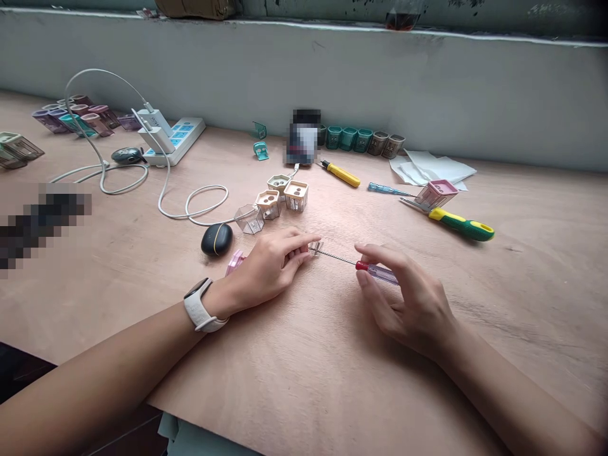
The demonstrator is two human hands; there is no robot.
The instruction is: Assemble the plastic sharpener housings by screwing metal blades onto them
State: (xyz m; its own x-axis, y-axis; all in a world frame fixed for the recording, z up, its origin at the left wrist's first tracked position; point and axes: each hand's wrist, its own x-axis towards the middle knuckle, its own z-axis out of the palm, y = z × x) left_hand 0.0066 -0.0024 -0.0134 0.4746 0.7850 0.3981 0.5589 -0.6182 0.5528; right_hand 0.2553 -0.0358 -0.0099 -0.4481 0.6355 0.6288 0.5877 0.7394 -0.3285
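My left hand [273, 266], with a pale watch band on its wrist, pinches a small clear plastic part [316, 247] between thumb and fingers. My right hand [411, 297] holds a screwdriver [377, 272] by its clear handle with a red collar. The screwdriver's thin shaft points left, and its tip meets the small part. A pink piece [235, 261] lies partly hidden behind my left hand. Just beyond that hand stand cream-topped sharpeners [296, 196] and a clear empty container [249, 219].
A black oval case [217, 240] sits left of my left hand. White cables [164, 190] run to a power strip [183, 142]. Farther right lie a yellow cutter [342, 174], a blue screwdriver [387, 189], green-yellow pliers [463, 225], a pink-topped sharpener [437, 193] and papers [441, 168].
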